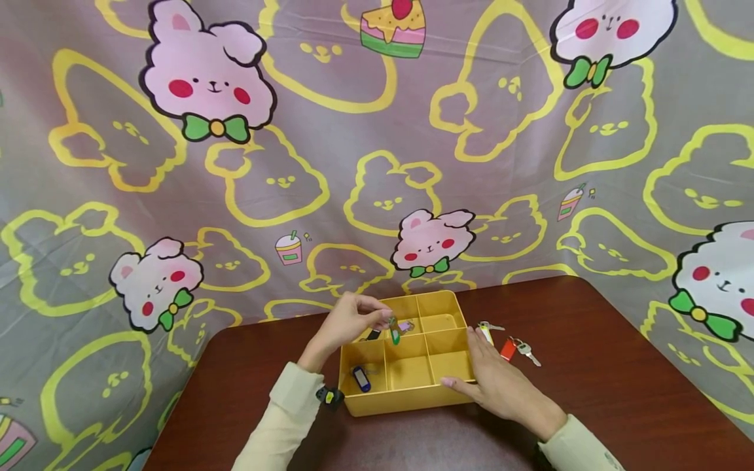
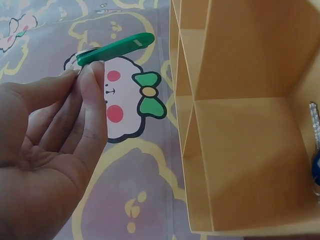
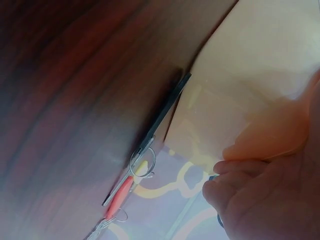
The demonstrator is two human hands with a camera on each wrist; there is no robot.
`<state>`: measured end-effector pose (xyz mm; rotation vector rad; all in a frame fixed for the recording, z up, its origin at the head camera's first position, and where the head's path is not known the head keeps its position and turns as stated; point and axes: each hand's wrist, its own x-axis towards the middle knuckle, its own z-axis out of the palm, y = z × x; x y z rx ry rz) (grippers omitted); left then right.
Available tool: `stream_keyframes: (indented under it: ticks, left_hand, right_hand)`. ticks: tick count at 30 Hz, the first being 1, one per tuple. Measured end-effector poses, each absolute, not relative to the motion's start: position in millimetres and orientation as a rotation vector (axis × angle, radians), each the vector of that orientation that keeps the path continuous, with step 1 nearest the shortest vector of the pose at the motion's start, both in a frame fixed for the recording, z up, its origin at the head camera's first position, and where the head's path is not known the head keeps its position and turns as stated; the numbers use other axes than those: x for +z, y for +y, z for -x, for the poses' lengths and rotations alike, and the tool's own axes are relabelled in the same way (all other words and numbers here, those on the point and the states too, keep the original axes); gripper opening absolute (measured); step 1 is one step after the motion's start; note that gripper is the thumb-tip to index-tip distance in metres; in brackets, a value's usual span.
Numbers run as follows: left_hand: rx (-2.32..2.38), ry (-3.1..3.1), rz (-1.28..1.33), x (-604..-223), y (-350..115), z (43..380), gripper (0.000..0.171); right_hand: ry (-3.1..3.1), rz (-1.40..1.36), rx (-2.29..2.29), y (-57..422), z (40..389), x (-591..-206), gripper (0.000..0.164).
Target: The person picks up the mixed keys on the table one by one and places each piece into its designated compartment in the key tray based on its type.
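Observation:
My left hand (image 1: pixel 349 322) pinches a key holder with a green tag (image 1: pixel 395 335) between thumb and fingertips, over the yellow compartment box (image 1: pixel 412 399). In the left wrist view the green tag (image 2: pixel 120 48) points away from the fingertips; its key is mostly hidden. My right hand (image 1: pixel 503 389) rests against the box's right side, fingers stretched along the wall and thumb at the front rim. Inside the box, a blue key tag (image 1: pixel 361 379) lies in the front-left compartment. A purple tag (image 1: pixel 405 325) and a black tag (image 1: pixel 374 335) are in the back row.
On the table (image 1: pixel 612 366), right of the box, lie a yellow key tag (image 1: pixel 485 334) and a red key tag (image 1: pixel 508 348) with keys. The right wrist view also shows a black key tag (image 3: pixel 165 110) beside the box. A patterned curtain (image 1: pixel 353 163) hangs behind.

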<state>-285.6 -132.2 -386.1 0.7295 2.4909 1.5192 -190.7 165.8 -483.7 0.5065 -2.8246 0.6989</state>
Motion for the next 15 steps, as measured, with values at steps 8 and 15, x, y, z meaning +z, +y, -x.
stream_keyframes:
  ticks: [8,15]
  left_hand:
    - [1.470,2.459,-0.738,-387.0,-126.7,290.2,0.017]
    - [1.428,2.429,-0.757,-387.7,-122.6,293.4,0.023]
  right_hand:
    - [-2.832,-0.504,0.711,166.4,190.7,-485.0,0.115]
    - [-2.828,-0.509,0.722,166.8,191.5,-484.4,0.115]
